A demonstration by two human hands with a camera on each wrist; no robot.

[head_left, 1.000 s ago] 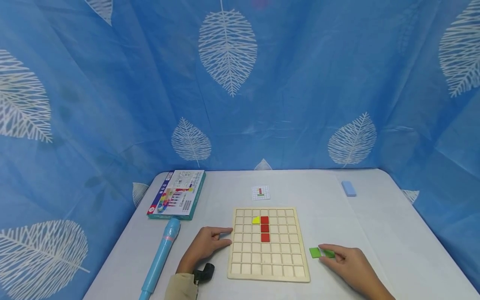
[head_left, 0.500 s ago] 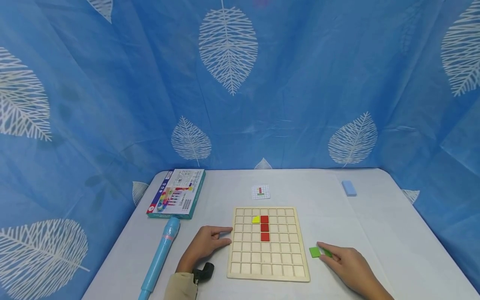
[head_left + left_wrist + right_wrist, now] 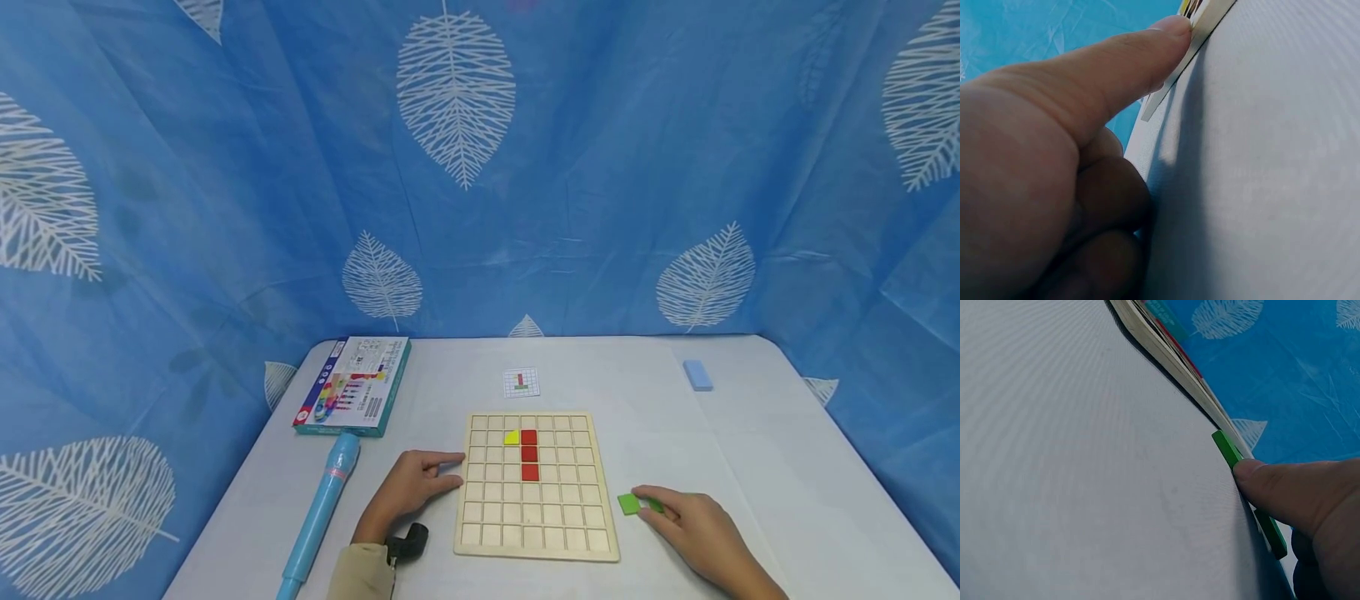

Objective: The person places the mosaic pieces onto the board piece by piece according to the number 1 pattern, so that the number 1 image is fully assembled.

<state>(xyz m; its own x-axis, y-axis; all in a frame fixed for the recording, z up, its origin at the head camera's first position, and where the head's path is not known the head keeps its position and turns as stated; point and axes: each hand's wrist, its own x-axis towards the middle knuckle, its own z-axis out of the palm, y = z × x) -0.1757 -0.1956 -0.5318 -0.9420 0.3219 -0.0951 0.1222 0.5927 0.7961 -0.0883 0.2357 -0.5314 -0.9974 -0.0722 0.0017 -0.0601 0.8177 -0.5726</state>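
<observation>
Board meets the left hand, spread in a wide pincer, at its left edge. To its right lie green tiles (light, stiff, slick, I'd guess from here; pinch by edges). The right hand bends narrowly over them; whether it grips, I can't tell.

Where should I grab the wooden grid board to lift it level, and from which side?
Likely mid-edge, left and right, one hand from each side: the wooden grid board lies flat and broad. The left hand is at its left edge; the right hand should clear the green square tile beside the right edge.
</observation>
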